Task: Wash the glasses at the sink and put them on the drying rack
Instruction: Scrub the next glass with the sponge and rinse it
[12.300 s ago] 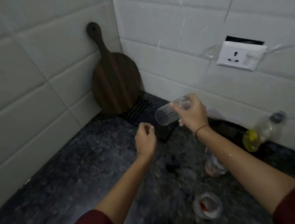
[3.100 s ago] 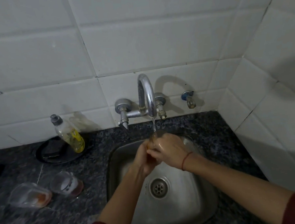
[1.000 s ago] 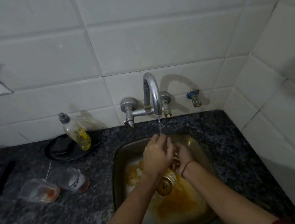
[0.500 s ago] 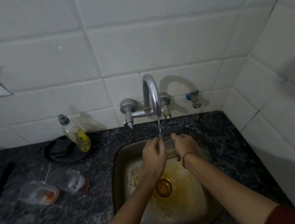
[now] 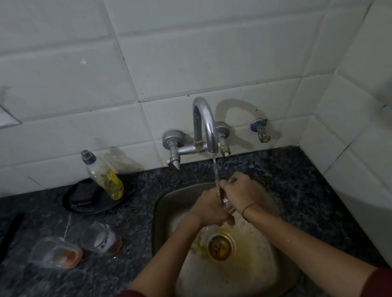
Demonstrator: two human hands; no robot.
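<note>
The work is at the rinsing step, and by my reading less than halfway through. Both hands are over the sink point(image 5: 158, 206), under the tap point(image 5: 203, 124), whose thin stream of water point(image 5: 215, 170) falls right between them. The left hand point(image 5: 208, 210) and the right hand point(image 5: 240, 191) are pressed close together with their fingers curled around one glass point(image 5: 225, 201). Only a wet glint of that glass shows between the hands, so I cannot tell how clean it is or which way its mouth faces. Yellow-brown stain lies on the sink floor around the drain point(image 5: 220, 247), which suggests drink dregs were tipped out there. A second glass point(image 5: 101, 237) and a third glass point(image 5: 55, 253) sit on the tabletop point(image 5: 48, 291), left of the sink and just beside each other. Both show reddish-orange residue at one end, so they look unwashed. A soap bottle point(image 5: 104, 176) stands further back near the wall, untouched by either hand. The rack is not in view, so nothing here shows whether any glass has reached it. What is left, as I judge it, is to finish this rinse, carry the glass to the rack, then wash and rack the other two.
</note>
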